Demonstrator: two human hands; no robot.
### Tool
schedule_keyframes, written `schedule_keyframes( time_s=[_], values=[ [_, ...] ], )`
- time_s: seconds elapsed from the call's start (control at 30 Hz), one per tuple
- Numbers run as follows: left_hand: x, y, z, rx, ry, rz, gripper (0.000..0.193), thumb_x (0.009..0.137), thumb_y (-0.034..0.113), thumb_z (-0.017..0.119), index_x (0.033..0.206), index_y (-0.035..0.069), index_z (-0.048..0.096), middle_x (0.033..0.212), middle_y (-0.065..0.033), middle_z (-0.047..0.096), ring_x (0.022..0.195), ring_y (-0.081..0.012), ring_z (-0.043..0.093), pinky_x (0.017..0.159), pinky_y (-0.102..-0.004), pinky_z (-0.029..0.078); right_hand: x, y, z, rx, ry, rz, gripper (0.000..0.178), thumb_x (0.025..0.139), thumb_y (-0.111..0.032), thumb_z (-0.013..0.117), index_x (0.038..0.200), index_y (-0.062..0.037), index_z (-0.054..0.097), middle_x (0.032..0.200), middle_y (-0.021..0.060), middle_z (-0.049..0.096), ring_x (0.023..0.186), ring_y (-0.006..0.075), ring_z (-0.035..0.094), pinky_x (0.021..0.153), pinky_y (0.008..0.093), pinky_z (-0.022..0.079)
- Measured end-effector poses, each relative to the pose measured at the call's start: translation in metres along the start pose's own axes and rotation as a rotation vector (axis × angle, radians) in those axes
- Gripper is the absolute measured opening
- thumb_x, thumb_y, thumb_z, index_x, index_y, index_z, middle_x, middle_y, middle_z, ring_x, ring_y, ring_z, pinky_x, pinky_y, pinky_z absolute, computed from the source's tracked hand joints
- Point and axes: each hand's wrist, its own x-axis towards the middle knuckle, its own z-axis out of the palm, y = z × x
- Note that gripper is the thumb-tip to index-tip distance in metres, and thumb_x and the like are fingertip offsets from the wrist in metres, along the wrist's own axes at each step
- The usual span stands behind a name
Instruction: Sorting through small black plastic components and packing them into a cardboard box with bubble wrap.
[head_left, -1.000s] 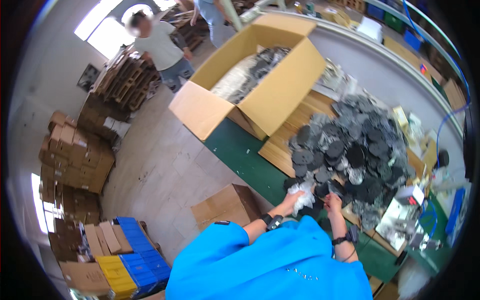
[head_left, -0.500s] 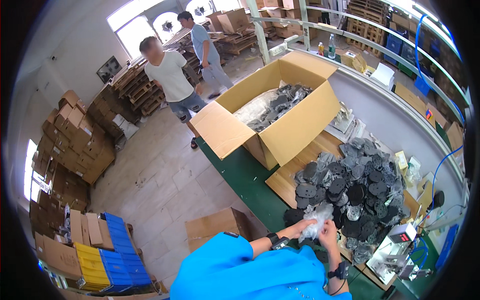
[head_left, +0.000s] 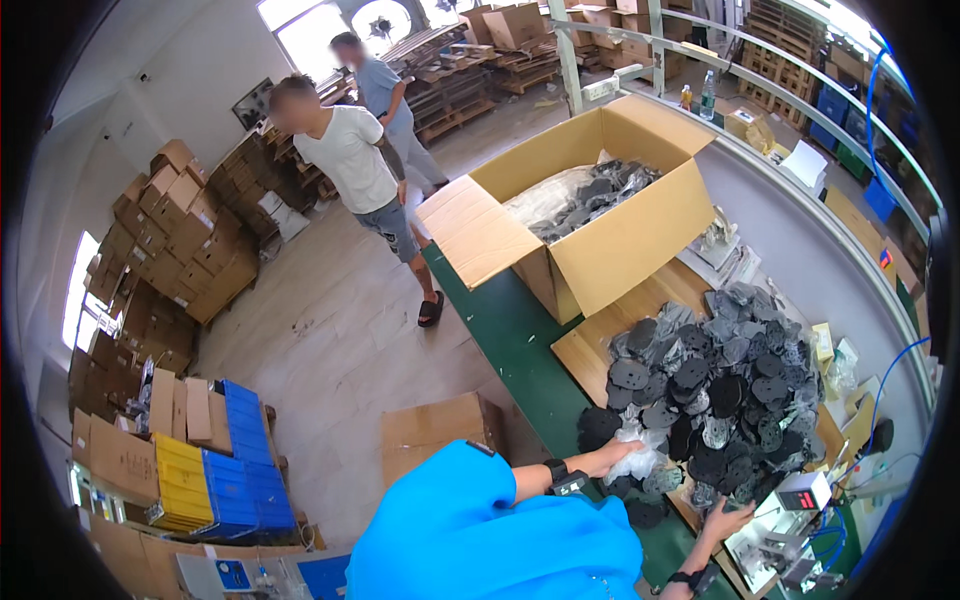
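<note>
A heap of round black parts in clear bags (head_left: 722, 395) lies on a wooden board (head_left: 600, 345) on the green bench (head_left: 500, 320). My left hand (head_left: 612, 456) is closed on a crumpled clear plastic bag (head_left: 640, 462) at the heap's near edge. My right hand (head_left: 727, 520) rests with fingers spread at the heap's lower right, touching the black parts beside a small grey device (head_left: 805, 493). My blue sleeves fill the lower middle.
An open cardboard box (head_left: 620, 250) with more bagged black parts stands at the bench's far end. Two people (head_left: 350, 160) stand on the floor behind it. A flat carton (head_left: 435, 430) lies by the bench. Blue and yellow crates (head_left: 215, 465) and stacked cartons (head_left: 180, 230) are left.
The view has swung down and left, so the heap and box shifted right. My hands, close together a second ago, have parted; the right one moved toward the grey device.
</note>
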Motion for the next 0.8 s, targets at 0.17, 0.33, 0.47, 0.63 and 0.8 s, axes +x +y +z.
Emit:
schedule_keyframes(
  time_s=[0.17,0.33,0.47,0.63,0.8],
  values=[
    [-0.008,-0.008,0.024,0.021,-0.019,-0.021,0.045,0.088,0.028,0.065,0.120,-0.002,0.059,0.114,-0.0084,0.063,0.103,-0.0171,0.058,0.088,-0.0312,0.046,0.015,0.036,0.040,-0.294,-0.191,0.139,0.102,0.073,-0.044,0.081,0.150,-0.0070,0.024,0.143,0.0291,0.035,0.128,0.0489,0.039,0.105,0.0507,0.036],
    [0.003,-0.026,0.030,0.041,-0.030,0.086,0.034,0.088,0.023,0.063,0.115,0.000,0.062,0.110,-0.0065,0.065,0.096,-0.0161,0.062,0.083,-0.0305,0.049,0.035,0.059,0.066,-0.071,-0.283,0.038,0.083,0.070,-0.028,0.083,0.133,0.0073,0.042,0.128,0.0290,0.051,0.117,0.0415,0.051,0.098,0.0453,0.042],
    [-0.001,-0.015,0.016,-0.076,-0.081,0.221,0.023,0.090,0.015,0.065,0.112,0.008,0.061,0.098,-0.0046,0.066,0.084,-0.0146,0.064,0.071,-0.0337,0.054,0.049,0.066,0.072,0.270,-0.292,-0.165,0.031,0.076,-0.021,0.071,0.092,0.0054,0.066,0.086,0.0226,0.068,0.085,0.0388,0.065,0.080,0.0455,0.049],
    [0.013,-0.010,0.020,-0.270,-0.123,-0.065,0.023,0.095,0.019,0.058,0.113,0.005,0.059,0.103,-0.0086,0.066,0.094,-0.0201,0.066,0.083,-0.0354,0.055,0.089,0.087,0.057,1.115,-0.315,0.797,0.016,0.086,-0.026,0.064,0.084,-0.0102,0.064,0.079,0.0026,0.064,0.072,0.0211,0.059,0.064,0.0389,0.047],
    [0.012,-0.026,0.003,-0.243,-0.111,-0.125,0.027,0.097,0.026,0.050,0.111,0.006,0.060,0.102,-0.0066,0.068,0.087,-0.0187,0.067,0.075,-0.0324,0.054,0.083,-0.015,0.016,1.516,-0.298,0.796,0.022,0.090,-0.022,0.057,0.109,-0.0095,0.057,0.100,0.0073,0.062,0.091,0.0219,0.061,0.073,0.0411,0.052]
  ],
)
